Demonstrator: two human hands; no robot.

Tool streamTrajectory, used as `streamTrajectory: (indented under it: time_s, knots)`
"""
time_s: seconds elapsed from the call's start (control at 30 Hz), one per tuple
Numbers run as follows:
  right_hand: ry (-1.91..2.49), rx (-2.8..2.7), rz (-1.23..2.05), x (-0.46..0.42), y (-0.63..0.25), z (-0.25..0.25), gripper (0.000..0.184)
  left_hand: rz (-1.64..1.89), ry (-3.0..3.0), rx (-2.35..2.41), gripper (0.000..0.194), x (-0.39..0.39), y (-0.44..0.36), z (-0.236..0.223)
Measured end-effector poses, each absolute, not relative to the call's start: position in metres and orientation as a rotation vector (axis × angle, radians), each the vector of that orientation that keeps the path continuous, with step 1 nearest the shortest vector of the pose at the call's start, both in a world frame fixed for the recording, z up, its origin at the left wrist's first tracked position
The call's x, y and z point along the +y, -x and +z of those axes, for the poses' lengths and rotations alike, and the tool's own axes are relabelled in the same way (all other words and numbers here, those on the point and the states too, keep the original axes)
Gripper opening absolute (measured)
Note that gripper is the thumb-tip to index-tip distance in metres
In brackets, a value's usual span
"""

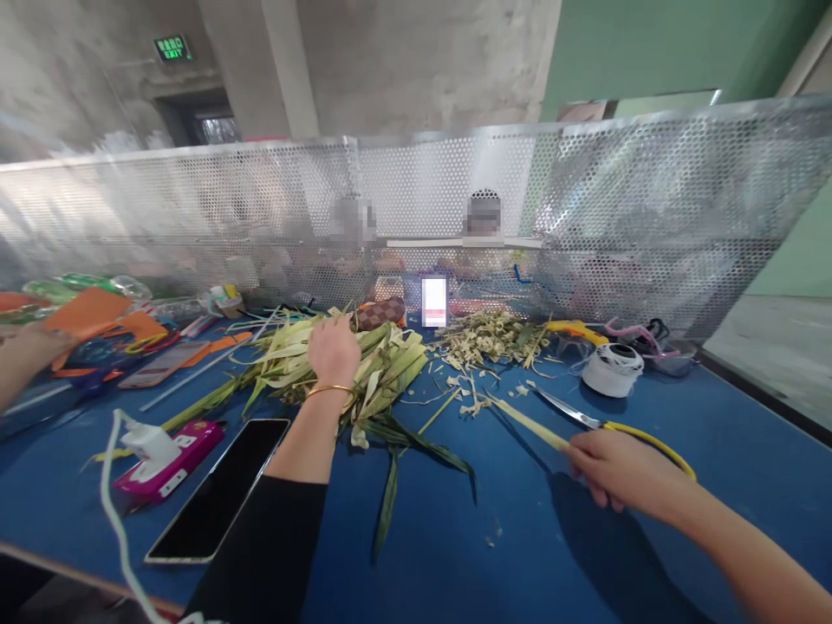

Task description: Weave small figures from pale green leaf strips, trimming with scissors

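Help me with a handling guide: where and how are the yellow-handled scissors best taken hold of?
Probably by the yellow handles, coming from the person's right: that end lies nearest the right hand, while the silver blades point forward and left, away from it.

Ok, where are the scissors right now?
In the head view, the scissors lie on the right, just beyond the right hand and near the white spool.

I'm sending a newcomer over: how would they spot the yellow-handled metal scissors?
On the blue tabletop, find the person's right hand, holding a pale leaf strip. The scissors lie beside that hand. Unlike the round white spool beyond, they have pointed silver blades.
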State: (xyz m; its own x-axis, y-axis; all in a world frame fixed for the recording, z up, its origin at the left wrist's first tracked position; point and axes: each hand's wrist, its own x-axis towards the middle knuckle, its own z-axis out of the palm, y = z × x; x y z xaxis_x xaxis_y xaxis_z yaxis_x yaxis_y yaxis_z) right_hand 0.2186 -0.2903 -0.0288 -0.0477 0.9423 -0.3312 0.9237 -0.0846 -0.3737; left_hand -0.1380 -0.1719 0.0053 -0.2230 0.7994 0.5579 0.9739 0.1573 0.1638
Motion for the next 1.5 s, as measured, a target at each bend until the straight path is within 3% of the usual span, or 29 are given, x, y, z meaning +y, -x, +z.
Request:
streamTrajectory:
  time_s: [0.17, 0.4, 0.57, 0.77, 1.2, 1.5]
  knots:
    - [2.165, -2.263, 0.672, -0.299, -0.2, -0.027, 0.033, -0.422, 1.767, -2.192, 0.034, -0.167, 0.159, -0.014]
    - [2.188, -2.309, 0.536, -0.299, -0.197, -0.024, 0.033, -0.45, 1.804, -2.304, 0.033, -0.169, 0.144, -0.018]
    - [2.048, -2.193, 0.826, -0.298, -0.194, -0.025, 0.033, -0.515, 1.835, -2.437, 0.022, -0.166, 0.168, -0.011]
    - [2.112, -2.102, 0.658, -0.295, -0.196, -0.029, 0.035, -0.656, 1.535, -2.411, 0.042, -0.165, 0.181, -0.009]
    - [2.201, -2.167, 0.627, -0.297, -0.194, -0.028, 0.036, -0.507, 1.822, -2.325, 0.022, -0.151, 0.167, -0.022]
    - [2.206, -2.158, 0.566, -0.298, -0.193, -0.019, 0.04, -0.749, 1.653, -2.383, 0.04, -0.162, 0.153, -0.011]
